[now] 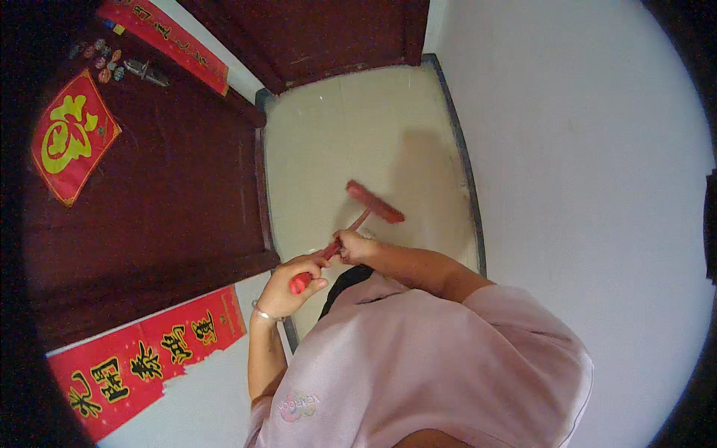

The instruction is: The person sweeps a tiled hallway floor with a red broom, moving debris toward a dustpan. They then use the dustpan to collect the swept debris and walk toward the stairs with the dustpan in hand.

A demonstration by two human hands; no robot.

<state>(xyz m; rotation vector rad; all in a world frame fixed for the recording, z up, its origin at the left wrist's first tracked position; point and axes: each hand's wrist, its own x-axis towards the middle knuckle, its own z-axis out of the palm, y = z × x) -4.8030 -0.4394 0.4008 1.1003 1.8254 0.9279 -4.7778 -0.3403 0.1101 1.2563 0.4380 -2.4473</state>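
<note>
A red long-handled broom (376,203) reaches down over the floor, its bar-shaped head pointing away from me and slanted down to the right. Near the top end of its handle, my left hand (291,285) is wrapped around the red grip, with a bracelet on the wrist. My right hand (354,247) holds the same handle further down, between the left hand and the broom head. From here I cannot tell whether the bristles touch the pale floor (336,140).
A dark red door (185,168) with a red diamond-shaped paper (75,137) stands on the left. Red banners with writing (145,358) flank it. Another dark door (336,33) closes the far end. A white wall (571,168) with a dark skirting (462,151) runs along the right.
</note>
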